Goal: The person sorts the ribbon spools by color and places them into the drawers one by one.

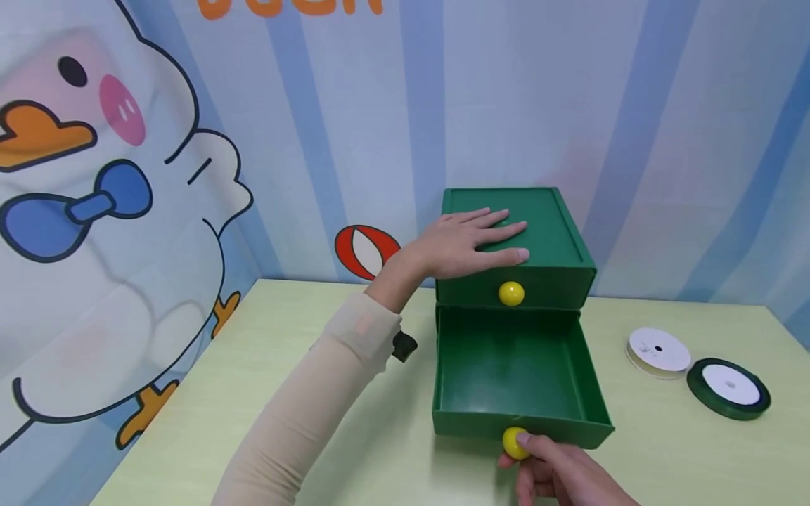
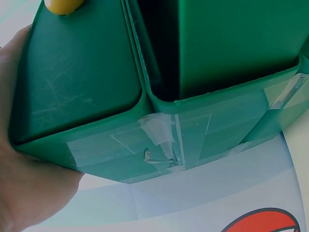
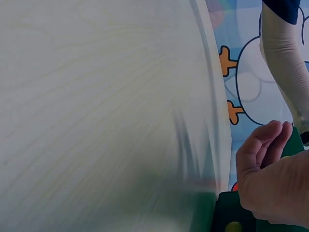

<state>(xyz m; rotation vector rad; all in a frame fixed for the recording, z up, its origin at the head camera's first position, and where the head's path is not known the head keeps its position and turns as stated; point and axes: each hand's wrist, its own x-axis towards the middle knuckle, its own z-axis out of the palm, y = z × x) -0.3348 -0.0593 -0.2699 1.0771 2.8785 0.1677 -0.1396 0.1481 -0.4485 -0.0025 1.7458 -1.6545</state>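
A green two-tier drawer box (image 1: pixel 576 246) stands on the table against the backdrop. My left hand (image 1: pixel 471 246) rests on its top with fingers spread; in the left wrist view the hand (image 2: pixel 29 188) lies along the box's edge. The upper drawer, with its yellow knob (image 1: pixel 511 294), is closed. Below it the lower drawer (image 1: pixel 515 365) is pulled far out, its inside bare. At its front, my right hand (image 1: pixel 563 467) pinches the lower yellow knob (image 1: pixel 515 443) between thumb and fingers. Clear tape (image 2: pixel 161 130) runs over the seam on the box's side.
To the right of the box lie a white ribbon spool (image 1: pixel 659 349) and a dark green ribbon spool (image 1: pixel 729 388). The pale table (image 1: pixel 354 450) meets a striped backdrop (image 1: pixel 519 91) with a cartoon duck. A small dark object (image 1: pixel 403 346) shows beside the left forearm.
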